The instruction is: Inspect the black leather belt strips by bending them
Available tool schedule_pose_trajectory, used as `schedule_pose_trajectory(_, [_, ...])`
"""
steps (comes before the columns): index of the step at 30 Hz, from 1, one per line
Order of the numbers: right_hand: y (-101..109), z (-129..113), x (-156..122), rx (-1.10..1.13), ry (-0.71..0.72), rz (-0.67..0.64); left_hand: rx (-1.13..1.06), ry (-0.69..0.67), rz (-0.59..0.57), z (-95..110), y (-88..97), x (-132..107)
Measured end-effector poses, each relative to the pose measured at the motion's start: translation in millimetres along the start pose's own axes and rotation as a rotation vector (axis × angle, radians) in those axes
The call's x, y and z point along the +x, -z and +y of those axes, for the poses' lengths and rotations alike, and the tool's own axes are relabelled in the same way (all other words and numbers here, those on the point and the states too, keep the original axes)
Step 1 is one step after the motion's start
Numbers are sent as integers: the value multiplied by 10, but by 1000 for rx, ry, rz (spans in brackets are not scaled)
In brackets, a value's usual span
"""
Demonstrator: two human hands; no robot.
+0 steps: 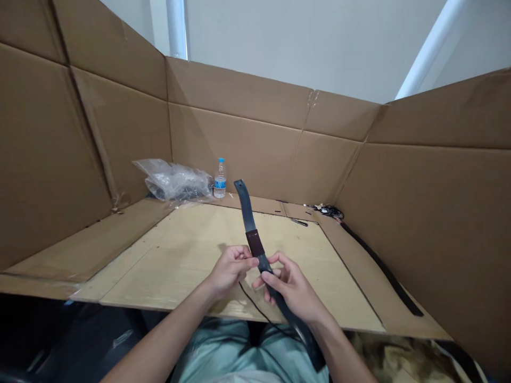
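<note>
A long dark strap (pixel 248 214), curved and with a small hole near its far end, slants up from my lap over the table. Around its middle sits a dark brown sleeve (pixel 255 243). My left hand (pixel 235 268) pinches the strap just below the sleeve, thumb on top. My right hand (pixel 290 284) grips it a little lower, thumb on the upper face and fingers underneath. A thin black cord (pixel 255 304) hangs from near my left fingers toward my lap. The strap's near end lies beside my right wrist.
Cardboard walls (pixel 239 133) enclose the wooden board (pixel 159 266). A crumpled clear plastic bag (pixel 179 182) and a water bottle (pixel 220 181) stand at the back left. A cutter-like tool (pixel 299 222), tangled cables (pixel 329 210) and another black strap (pixel 383 268) lie toward the right.
</note>
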State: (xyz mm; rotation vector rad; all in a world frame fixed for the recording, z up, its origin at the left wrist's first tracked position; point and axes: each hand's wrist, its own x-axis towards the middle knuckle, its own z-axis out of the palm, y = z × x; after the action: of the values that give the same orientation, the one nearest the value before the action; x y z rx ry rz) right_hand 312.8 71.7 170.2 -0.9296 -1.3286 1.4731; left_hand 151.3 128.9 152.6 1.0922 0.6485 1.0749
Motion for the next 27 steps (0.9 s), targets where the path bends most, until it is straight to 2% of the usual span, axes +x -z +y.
schedule_pose_trajectory(3, [-68, 141, -248, 206, -96, 39, 4, 18, 50, -92, 30, -165])
schedule_pose_trajectory(7, [-70, 304, -342, 310, -130, 84, 52, 17, 112, -189, 16, -233])
schedule_pose_trajectory(11, [-99, 368, -325, 251, -59, 106, 17, 36, 81, -177, -45, -281])
schedule_pose_trajectory(16, [-178, 314, -383, 112, -51, 9, -41, 52, -9, -77, -118, -426])
schedule_pose_trajectory(19, [-199, 291, -409, 93, -38, 14, -34, 80, 67, -31, -151, -483])
schedule_pose_trajectory(25, [-151, 256, -366, 113, 122, 47, -30, 66, 244, -8, -141, -459])
schedule_pose_trajectory(27, [-116, 236, -361, 66, 146, 28, -5, 74, 234, -4, -130, -451])
